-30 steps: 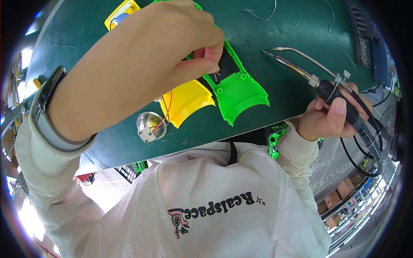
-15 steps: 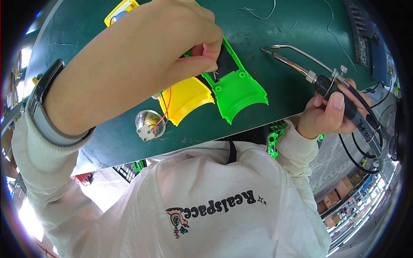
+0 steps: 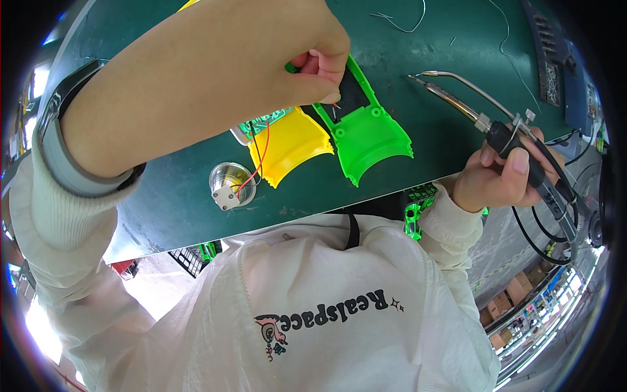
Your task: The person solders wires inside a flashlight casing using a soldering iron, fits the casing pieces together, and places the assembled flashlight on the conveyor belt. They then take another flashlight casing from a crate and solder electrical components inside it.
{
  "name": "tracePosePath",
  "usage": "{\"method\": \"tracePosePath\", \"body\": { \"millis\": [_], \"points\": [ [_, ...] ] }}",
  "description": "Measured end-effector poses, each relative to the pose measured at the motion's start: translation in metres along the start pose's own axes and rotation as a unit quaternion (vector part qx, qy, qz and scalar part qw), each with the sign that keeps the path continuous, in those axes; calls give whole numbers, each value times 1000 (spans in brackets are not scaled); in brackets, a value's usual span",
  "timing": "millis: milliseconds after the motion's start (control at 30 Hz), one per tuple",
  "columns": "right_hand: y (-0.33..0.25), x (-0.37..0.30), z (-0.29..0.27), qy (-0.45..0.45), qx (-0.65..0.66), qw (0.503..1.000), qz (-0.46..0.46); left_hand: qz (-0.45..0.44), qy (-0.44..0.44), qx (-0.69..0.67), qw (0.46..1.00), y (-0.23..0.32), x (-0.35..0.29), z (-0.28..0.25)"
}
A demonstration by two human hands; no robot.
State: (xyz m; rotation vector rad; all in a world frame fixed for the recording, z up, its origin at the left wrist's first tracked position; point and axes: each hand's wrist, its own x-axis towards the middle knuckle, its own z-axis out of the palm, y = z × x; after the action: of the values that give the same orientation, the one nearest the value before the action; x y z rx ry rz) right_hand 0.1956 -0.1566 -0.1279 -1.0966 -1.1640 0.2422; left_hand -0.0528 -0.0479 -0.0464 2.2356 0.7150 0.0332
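Note:
My left hand (image 3: 304, 62) reaches over a bright green plastic shell (image 3: 375, 140), thumb and fingers pinched. Short thin wires (image 3: 336, 110), one reddish, poke out below the thumb tip. Beside it lies a yellow plastic shell (image 3: 292, 147) with a green circuit board (image 3: 266, 125), partly covered by my forearm. Red and black leads run from there to a shiny round metal cup (image 3: 230, 184) with a pale plate on it. My right hand (image 3: 493, 176) grips a soldering iron (image 3: 506, 140); its tip and a curved metal tube beside it point left, clear of the shells.
The dark green tabletop (image 3: 418, 85) carries loose strands of thin wire (image 3: 408, 26) at the far side. A dark slotted block (image 3: 545, 59) and a blue-grey box (image 3: 578, 98) stand at the far right. Black cables (image 3: 539, 238) hang behind the iron, over the table's near edge.
My left hand has shifted slightly right and nearer, still pinched; the green shell sits slightly further right. More of the circuit board shows. The soldering iron's tip has moved slightly right.

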Motion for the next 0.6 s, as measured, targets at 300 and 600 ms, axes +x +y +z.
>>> {"method": "tracePosePath", "body": {
  "millis": [300, 600],
  "points": [
    [-23, -13, 12, -35, 46, 998, 25, -62, -140, 46, 987, 22, 2, -24],
    [-32, -27, 31, -46, 66, 993, 84, -121, -240, 77, 960, 29, 10, -38]
  ]
}}
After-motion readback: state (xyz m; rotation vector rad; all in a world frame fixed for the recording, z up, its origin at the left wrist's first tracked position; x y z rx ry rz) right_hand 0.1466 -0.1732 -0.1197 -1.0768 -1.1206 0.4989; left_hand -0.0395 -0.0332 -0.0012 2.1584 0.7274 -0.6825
